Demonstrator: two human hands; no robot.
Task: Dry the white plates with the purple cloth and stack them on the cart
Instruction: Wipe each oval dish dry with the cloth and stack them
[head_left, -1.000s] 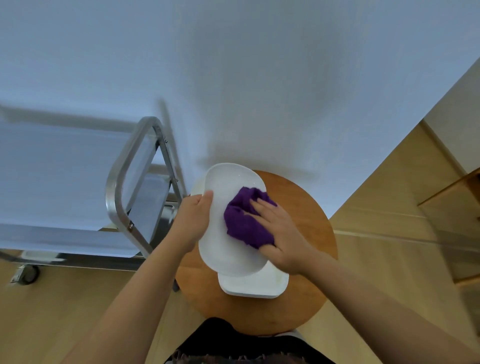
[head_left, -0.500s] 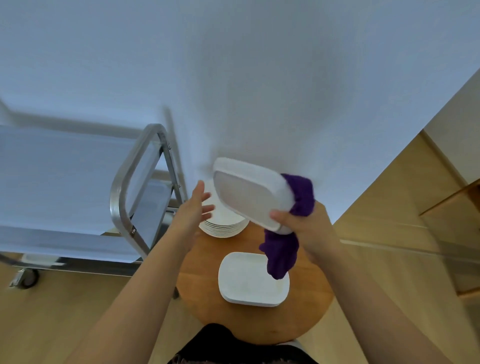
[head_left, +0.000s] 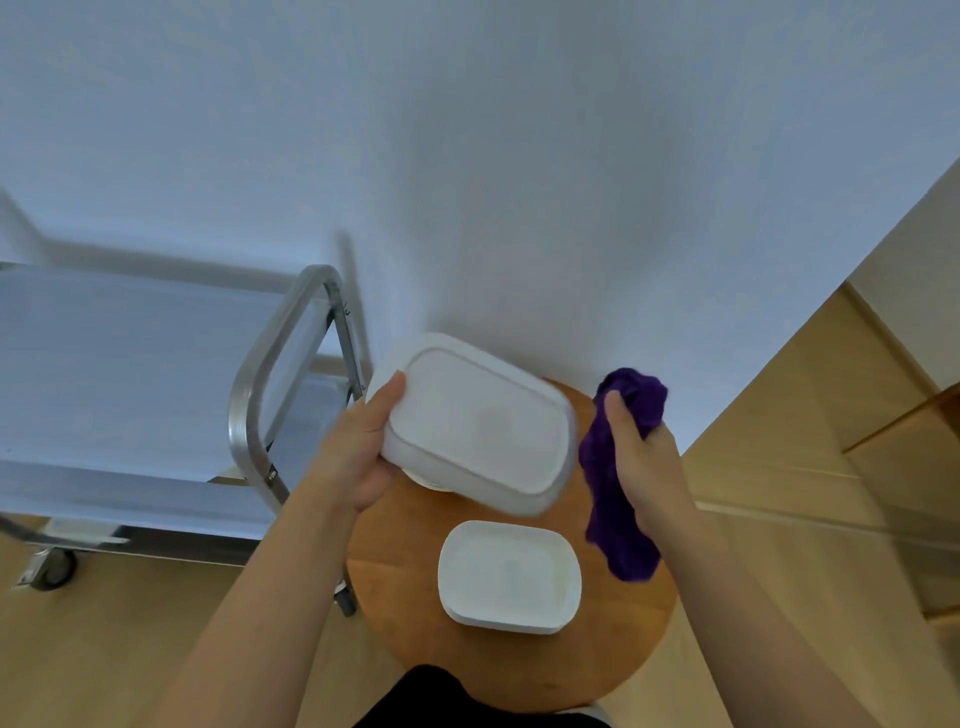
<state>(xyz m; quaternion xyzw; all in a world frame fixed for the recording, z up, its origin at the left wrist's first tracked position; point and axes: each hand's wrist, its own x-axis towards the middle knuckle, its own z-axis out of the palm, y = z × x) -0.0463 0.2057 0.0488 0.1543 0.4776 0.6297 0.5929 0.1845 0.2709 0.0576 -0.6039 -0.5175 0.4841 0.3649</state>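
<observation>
My left hand (head_left: 363, 452) grips the left edge of a white rectangular plate (head_left: 478, 423), held upside down and tilted above the round wooden table (head_left: 395, 566). My right hand (head_left: 644, 457) holds the bunched purple cloth (head_left: 618, 483), which hangs just right of that plate and apart from it. Another white rectangular plate (head_left: 509, 577) lies on the table below. The held plate hides nearly all of a stack of round plates; only a sliver (head_left: 423, 480) shows. The steel cart (head_left: 156, 395) stands at the left.
The cart's tubular handle (head_left: 275, 374) rises right beside my left hand. A white wall lies behind the table. Wooden floor surrounds the table, and wooden furniture (head_left: 914, 467) sits at the far right. A cart wheel (head_left: 52, 569) shows at lower left.
The plate was flipped bottom up and passed from my right hand to my left hand. My right hand drew away to the right with the cloth.
</observation>
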